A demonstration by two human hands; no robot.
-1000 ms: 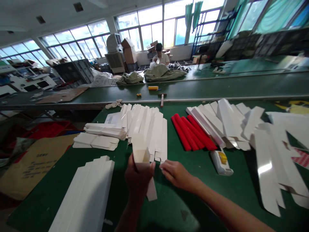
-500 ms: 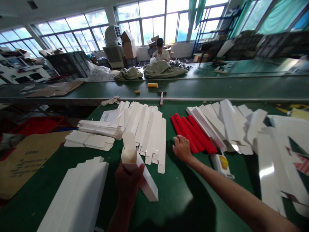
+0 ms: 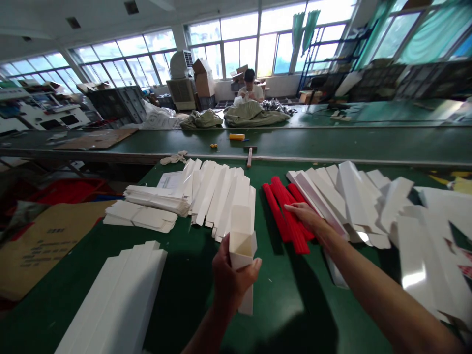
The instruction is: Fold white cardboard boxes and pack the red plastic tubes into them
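Your left hand stood at the lower centre of the frame, curled around a white folded carton and gripping it upright, its open end facing up and a long flap hanging below your hand. Your right hand was open at centre right, fingers extended over a bundle of red strips; you could not tell whether they touched it. Fanned white card blanks lay just left of the red bundle, and more white pieces lay right of it, all on a green workbench. A stack of white sleeves filled the lower left. A co-worker sat across the room at upper centre.
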